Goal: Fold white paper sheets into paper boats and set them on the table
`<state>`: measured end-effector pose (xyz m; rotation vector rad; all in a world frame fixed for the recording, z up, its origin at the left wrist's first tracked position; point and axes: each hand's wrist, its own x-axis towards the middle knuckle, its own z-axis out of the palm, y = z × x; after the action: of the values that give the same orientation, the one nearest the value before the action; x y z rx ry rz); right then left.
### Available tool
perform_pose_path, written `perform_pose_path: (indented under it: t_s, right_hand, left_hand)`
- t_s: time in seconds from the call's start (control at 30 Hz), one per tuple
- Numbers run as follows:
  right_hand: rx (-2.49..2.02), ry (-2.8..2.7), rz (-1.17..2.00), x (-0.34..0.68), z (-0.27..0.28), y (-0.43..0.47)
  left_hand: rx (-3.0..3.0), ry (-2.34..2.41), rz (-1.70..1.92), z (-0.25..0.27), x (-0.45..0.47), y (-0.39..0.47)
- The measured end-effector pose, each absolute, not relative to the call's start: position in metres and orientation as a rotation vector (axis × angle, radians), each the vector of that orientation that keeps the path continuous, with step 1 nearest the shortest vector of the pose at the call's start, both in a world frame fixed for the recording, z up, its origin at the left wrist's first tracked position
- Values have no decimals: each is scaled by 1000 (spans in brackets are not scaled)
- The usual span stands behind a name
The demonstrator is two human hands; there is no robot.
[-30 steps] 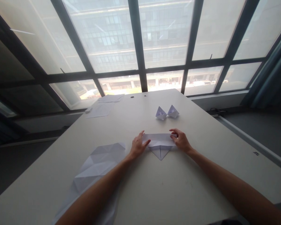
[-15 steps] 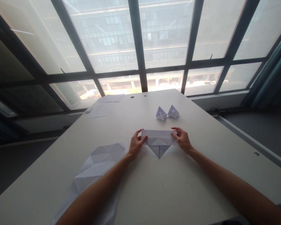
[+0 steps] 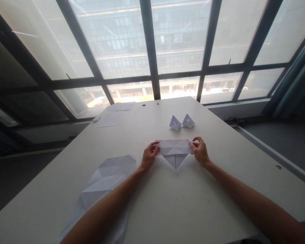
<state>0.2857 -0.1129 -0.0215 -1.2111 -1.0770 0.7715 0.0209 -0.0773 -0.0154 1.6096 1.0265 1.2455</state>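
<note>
A folded sheet of white paper (image 3: 174, 148) is stretched between my hands just above the table. It has a creased band along the top and a triangle pointing towards me below, with a dark slit down its middle. My left hand (image 3: 149, 155) pinches the band's left end between thumb and fingers. At the right end, my right hand (image 3: 199, 150) grips the band the same way. Beyond the paper stand two small folded paper boats, one on the left (image 3: 175, 123) and one on the right (image 3: 188, 121).
A large creased sheet of paper (image 3: 104, 179) lies on the white table (image 3: 193, 210), partly under my left forearm. Flat sheets (image 3: 120, 106) lie at the far left corner. A small dark object (image 3: 279, 167) rests near the right edge. Windows rise behind the table.
The folded paper has shifted slightly right and its lower point has tipped up a little. Both hands have moved slightly right with it, still gripping its ends.
</note>
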Motion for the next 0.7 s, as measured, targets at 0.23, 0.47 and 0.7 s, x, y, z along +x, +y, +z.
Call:
perform_pose_path:
  t_s: [0.23,0.47,0.7]
  right_hand:
    - [-1163,-1177,642,288,-23,-110]
    - [-1110,-1396,663,288,-21,-112]
    - [-1203,-1467,522,291,-21,-111]
  left_hand:
    - [1672,1093,1214,-22,19,-72]
    - [1856,1230,1286,-18,16,-75]
    - [1994,1301,1391,-13,18,-79]
